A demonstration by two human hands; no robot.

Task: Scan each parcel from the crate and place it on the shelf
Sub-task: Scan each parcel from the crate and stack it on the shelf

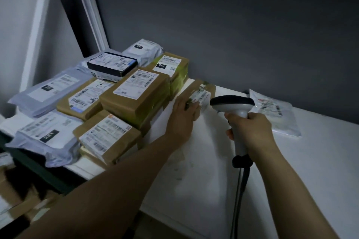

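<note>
A flat brown cardboard parcel (202,88) with a white label lies on the white shelf (213,161), just right of the parcel stack. My left hand (183,110) rests on the parcel's near end, fingers curled over its edge. In my right hand (250,128) is the handle of a grey barcode scanner (232,103). Its dark head points left at the parcel's label, and its cable hangs down off the shelf's front edge.
Several brown boxes (134,93) and grey mailer bags (44,91) are piled on the shelf's left half. A white plastic mailer (275,112) lies at the right by the dark back wall. More cartons (17,196) sit below at the lower left.
</note>
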